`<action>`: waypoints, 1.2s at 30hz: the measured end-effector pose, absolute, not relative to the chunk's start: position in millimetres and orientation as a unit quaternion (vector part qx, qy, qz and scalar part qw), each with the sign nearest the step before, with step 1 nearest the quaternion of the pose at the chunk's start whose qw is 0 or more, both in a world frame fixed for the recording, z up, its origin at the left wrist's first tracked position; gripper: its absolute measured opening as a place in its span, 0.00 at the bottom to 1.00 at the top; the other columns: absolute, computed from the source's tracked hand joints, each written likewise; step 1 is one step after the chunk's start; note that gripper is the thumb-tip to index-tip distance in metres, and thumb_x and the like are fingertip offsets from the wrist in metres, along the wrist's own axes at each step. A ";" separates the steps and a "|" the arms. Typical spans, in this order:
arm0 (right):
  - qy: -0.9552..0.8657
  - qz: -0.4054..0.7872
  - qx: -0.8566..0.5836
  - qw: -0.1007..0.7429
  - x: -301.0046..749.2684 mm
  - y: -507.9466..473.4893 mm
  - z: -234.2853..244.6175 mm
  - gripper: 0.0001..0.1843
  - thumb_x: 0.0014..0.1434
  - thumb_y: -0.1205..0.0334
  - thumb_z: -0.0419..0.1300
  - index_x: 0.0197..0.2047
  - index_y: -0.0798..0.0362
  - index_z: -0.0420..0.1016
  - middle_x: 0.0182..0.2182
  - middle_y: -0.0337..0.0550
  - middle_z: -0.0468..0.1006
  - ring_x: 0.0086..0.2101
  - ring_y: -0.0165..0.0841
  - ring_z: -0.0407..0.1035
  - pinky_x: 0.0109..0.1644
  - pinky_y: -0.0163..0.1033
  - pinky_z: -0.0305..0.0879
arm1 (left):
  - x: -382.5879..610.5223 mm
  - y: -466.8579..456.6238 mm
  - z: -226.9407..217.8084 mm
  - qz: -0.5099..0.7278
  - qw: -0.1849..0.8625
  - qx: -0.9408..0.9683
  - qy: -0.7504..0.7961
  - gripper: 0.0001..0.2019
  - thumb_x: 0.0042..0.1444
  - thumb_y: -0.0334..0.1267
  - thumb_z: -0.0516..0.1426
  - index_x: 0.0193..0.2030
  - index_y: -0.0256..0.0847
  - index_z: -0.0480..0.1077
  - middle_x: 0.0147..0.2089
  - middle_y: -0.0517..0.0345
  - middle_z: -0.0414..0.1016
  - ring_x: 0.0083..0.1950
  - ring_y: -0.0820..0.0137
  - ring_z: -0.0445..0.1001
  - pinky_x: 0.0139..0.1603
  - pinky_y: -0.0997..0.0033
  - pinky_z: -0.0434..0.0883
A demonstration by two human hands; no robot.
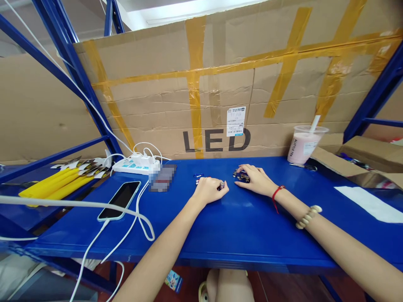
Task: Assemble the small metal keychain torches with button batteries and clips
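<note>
My left hand rests on the blue shelf top with its fingers curled round a small dark and silver part. My right hand lies just to its right, fingers bent down onto a small heap of several dark metal parts. A red string and a bead bracelet are on my right wrist. A tiny blue clip-like piece lies just beyond my left hand.
A phone on a white cable lies at the left, behind it a white power strip and yellow packets. A pink drink cup and an open carton stand right. A taped cardboard wall closes the back.
</note>
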State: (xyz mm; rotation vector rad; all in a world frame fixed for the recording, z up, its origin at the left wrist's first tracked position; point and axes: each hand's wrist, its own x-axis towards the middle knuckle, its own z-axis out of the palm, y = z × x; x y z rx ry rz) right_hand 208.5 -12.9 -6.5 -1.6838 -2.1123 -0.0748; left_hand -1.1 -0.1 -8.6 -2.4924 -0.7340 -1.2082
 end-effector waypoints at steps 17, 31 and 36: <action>-0.774 -0.018 -0.610 0.170 210.0 -5.3 -16.7 0.33 0.54 0.40 0.47 0.56 0.52 0.63 0.57 0.46 0.59 0.58 0.41 0.52 0.60 0.52 0.48 | 0.3 -1.0 -7.9 -0.378 0.120 -0.876 -0.275 0.17 0.52 0.34 0.49 0.13 0.37 0.63 0.16 0.59 0.69 0.18 0.75 0.66 0.20 0.74 0.54; -0.772 -0.046 -0.583 0.250 199.1 -10.4 -12.5 0.27 0.57 0.44 0.46 0.50 0.51 0.69 0.52 0.48 0.65 0.51 0.39 0.61 0.55 0.49 0.56 | 0.2 -1.6 -9.2 -0.380 0.130 -0.869 -0.288 0.16 0.51 0.33 0.50 0.14 0.37 0.65 0.17 0.59 0.70 0.19 0.75 0.67 0.20 0.75 0.53; -0.801 -0.075 -0.519 0.287 190.3 -18.7 0.2 0.20 0.60 0.50 0.45 0.44 0.49 0.73 0.46 0.43 0.70 0.48 0.33 0.64 0.54 0.45 0.56 | 0.9 1.1 -12.0 -0.385 0.139 -0.865 -0.290 0.15 0.51 0.33 0.50 0.15 0.37 0.65 0.18 0.60 0.71 0.19 0.74 0.68 0.20 0.74 0.54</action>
